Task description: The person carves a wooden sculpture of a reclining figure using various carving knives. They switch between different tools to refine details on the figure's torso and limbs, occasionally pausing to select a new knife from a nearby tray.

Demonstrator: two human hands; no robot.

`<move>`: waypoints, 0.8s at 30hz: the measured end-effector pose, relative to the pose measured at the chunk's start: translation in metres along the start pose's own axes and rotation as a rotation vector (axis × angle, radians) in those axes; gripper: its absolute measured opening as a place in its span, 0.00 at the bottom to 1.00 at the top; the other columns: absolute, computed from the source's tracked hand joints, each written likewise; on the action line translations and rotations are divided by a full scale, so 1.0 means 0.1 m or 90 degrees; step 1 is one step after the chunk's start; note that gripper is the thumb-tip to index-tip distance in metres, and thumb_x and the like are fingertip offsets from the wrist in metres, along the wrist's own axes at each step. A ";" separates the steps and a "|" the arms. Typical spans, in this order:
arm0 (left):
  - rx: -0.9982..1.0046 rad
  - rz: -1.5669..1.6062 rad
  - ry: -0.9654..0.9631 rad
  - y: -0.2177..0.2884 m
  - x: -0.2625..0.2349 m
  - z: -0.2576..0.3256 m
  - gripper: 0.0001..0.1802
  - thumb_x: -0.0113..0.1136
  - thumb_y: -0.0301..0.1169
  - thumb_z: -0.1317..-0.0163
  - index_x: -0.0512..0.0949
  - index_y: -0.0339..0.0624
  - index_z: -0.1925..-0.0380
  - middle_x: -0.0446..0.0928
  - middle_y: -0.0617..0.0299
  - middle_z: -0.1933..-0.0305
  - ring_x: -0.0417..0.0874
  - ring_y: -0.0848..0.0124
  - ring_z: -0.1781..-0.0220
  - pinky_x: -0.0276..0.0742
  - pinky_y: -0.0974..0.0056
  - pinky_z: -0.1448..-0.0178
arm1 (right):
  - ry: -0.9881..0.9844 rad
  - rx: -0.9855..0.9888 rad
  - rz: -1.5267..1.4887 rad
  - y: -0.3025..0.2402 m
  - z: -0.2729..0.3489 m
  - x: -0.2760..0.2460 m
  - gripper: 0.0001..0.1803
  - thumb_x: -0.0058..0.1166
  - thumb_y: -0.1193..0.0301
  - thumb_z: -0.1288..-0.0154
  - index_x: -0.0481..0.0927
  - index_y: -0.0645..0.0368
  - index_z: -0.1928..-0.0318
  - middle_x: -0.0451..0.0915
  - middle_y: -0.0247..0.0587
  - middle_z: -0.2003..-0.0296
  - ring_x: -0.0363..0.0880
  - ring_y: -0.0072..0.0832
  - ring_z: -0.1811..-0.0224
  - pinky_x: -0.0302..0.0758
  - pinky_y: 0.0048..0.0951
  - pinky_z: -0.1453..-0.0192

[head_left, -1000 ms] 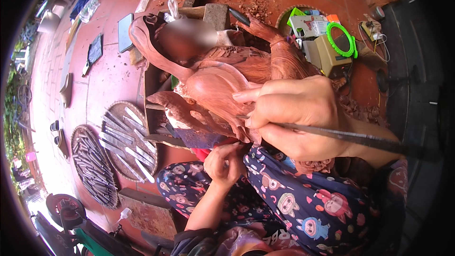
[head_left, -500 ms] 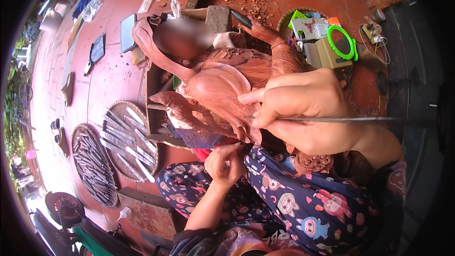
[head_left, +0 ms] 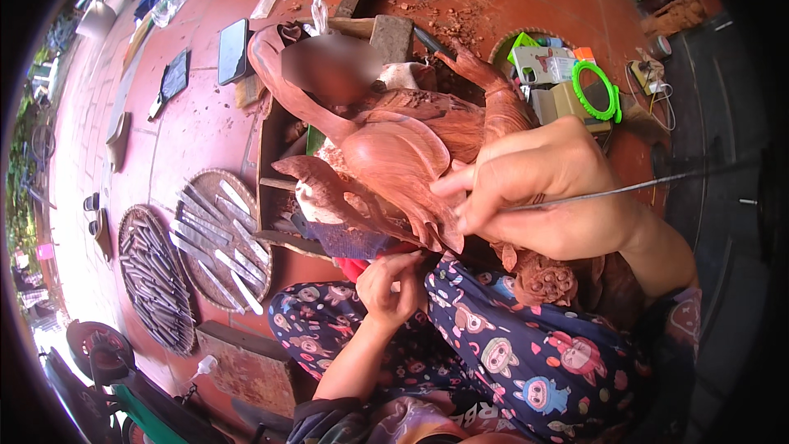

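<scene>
A reddish-brown wood carving of a figure (head_left: 394,148) with flowing drapery lies in front of me, its head area blurred. My right hand (head_left: 551,197) is closed around a long thin grey rod (head_left: 608,193), which runs out to the right. Its fingertips press close to the carved folds near the lower end of the drapery. What lies under those fingertips is hidden. Below the carving's edge, above my lap, my left hand (head_left: 390,288) is closed with curled fingers by a dark blue cloth (head_left: 349,240). I cannot make out what its fingers hold.
On the left, one round woven tray (head_left: 265,284) bears flat chisels and another (head_left: 193,337) many slim tools. A phone (head_left: 233,51) lies on the tiles beyond. At the far right are a green-rimmed round mirror (head_left: 613,92), boxes and a power strip (head_left: 649,76). A wooden block (head_left: 246,366) stands at lower left.
The view has shifted slightly, so the carving sits a little further right. The rod in my right hand has tilted, its outer end now higher. My left hand has hardly moved.
</scene>
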State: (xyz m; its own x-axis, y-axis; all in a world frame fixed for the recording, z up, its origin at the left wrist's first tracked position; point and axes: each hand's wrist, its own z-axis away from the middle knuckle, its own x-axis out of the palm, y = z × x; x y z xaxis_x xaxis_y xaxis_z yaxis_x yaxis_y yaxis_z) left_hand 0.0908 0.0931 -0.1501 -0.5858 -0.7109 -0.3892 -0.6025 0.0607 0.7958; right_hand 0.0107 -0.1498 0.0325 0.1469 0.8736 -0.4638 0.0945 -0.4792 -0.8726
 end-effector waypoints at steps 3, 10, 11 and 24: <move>-0.003 -0.005 -0.001 0.01 0.00 -0.01 0.14 0.61 0.11 0.49 0.82 0.33 0.62 0.86 0.54 0.68 0.86 0.62 0.72 0.78 0.65 0.67 | 0.021 -0.037 0.067 -0.01 0.01 0.09 0.08 0.68 0.87 0.48 0.86 0.62 0.68 0.87 0.47 0.68 0.90 0.39 0.53 0.86 0.32 0.53; 0.000 0.000 0.006 0.00 0.02 0.00 0.15 0.60 0.11 0.49 0.82 0.34 0.61 0.85 0.54 0.68 0.86 0.62 0.72 0.78 0.65 0.67 | 0.034 -0.026 0.021 0.04 0.01 0.07 0.09 0.68 0.87 0.49 0.86 0.62 0.68 0.87 0.45 0.68 0.90 0.40 0.53 0.86 0.33 0.51; 0.002 -0.003 0.006 0.01 0.02 -0.02 0.15 0.60 0.11 0.49 0.82 0.34 0.61 0.85 0.54 0.68 0.86 0.62 0.72 0.78 0.65 0.67 | 0.026 -0.046 0.039 0.02 0.01 0.08 0.09 0.68 0.87 0.48 0.86 0.63 0.68 0.87 0.47 0.68 0.90 0.40 0.53 0.86 0.33 0.51; 0.009 -0.026 -0.005 0.00 0.00 0.00 0.15 0.61 0.11 0.51 0.82 0.33 0.62 0.85 0.54 0.68 0.85 0.63 0.73 0.78 0.66 0.69 | 0.106 0.018 -0.002 -0.01 0.10 0.17 0.07 0.63 0.86 0.48 0.83 0.64 0.69 0.86 0.47 0.70 0.91 0.41 0.55 0.85 0.32 0.58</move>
State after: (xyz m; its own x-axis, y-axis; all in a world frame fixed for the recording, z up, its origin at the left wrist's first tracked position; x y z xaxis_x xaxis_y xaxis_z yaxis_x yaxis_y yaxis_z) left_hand 0.0908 0.0931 -0.1505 -0.5644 -0.7078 -0.4248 -0.6337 0.0418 0.7724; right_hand 0.0036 -0.1339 0.0243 0.3080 0.8477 -0.4319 0.0677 -0.4724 -0.8788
